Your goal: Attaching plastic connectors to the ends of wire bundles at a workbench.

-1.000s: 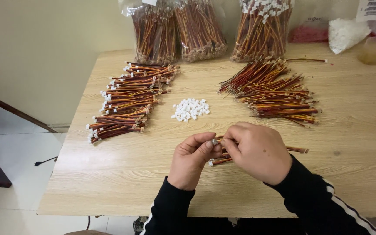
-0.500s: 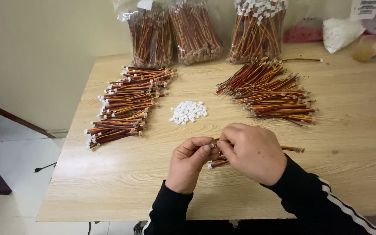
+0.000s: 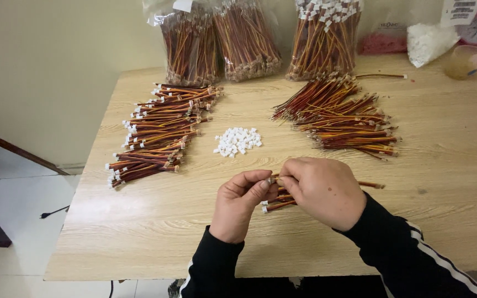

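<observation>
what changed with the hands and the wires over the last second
Very little. The left hand and right hand stay pinched together over the small bundle of wires near the table front; only the fingers shift slightly. Nothing was picked up or let go. The heap of white connectors, the left pile of wires and the right pile of wires lie as before.

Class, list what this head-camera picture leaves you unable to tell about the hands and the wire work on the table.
1. Head view: what the left hand and right hand pinch at their meeting fingertips; fingers cover it.
2. Most of the wire bundle in hand; the right hand hides it.
3. White connector pile: single pieces too small to make out.
4. Bagged wires: tops cut by the upper edge.
</observation>
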